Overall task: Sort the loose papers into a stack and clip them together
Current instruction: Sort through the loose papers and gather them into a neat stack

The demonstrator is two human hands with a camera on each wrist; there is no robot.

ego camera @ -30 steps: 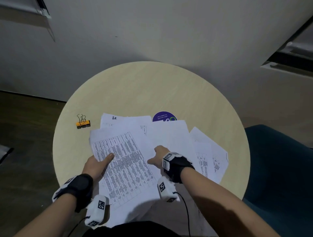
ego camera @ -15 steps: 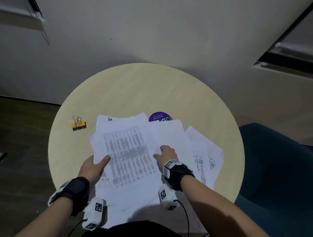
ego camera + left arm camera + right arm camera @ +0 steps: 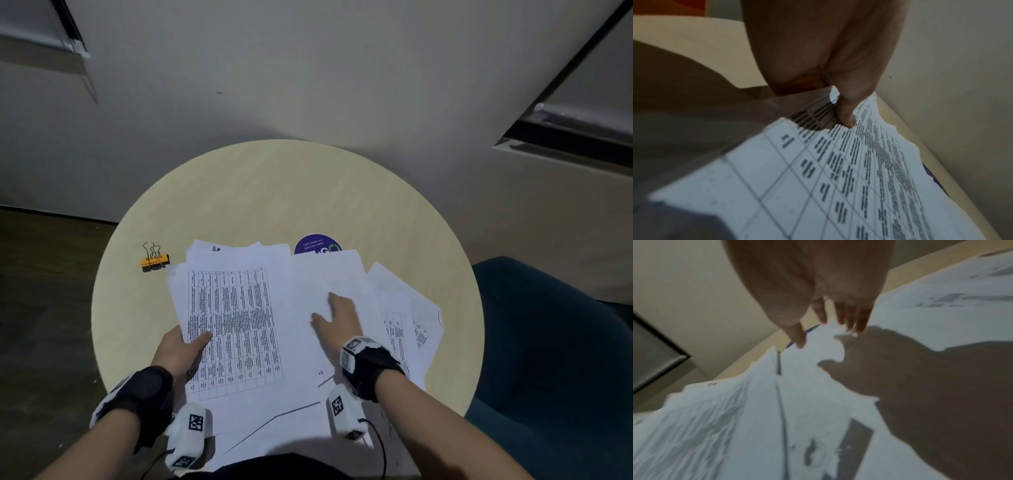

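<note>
Several white printed sheets lie overlapping on the round table [image 3: 274,192]. My left hand [image 3: 186,346] pinches the left edge of the top sheet with a printed table [image 3: 236,329], thumb on top [image 3: 844,113], the sheet [image 3: 859,186] lifted slightly. My right hand [image 3: 337,317] reaches with straight fingers over a blank sheet [image 3: 329,274]; the wrist view shows the fingertips [image 3: 846,324] just above the paper [image 3: 807,386]. More sheets [image 3: 407,318] fan out to the right. An orange binder clip [image 3: 154,259] lies on the table left of the pile.
A purple round sticker [image 3: 318,244] shows from under the papers' far edge. A dark teal chair [image 3: 555,359] stands at the right of the table. A pale wall rises behind the table; dark floor [image 3: 44,291] lies to the left.
My left hand has taken the printed sheet by its edge and straightened it over the left pile. My right hand has slid forward and to the right across the blank sheet.
</note>
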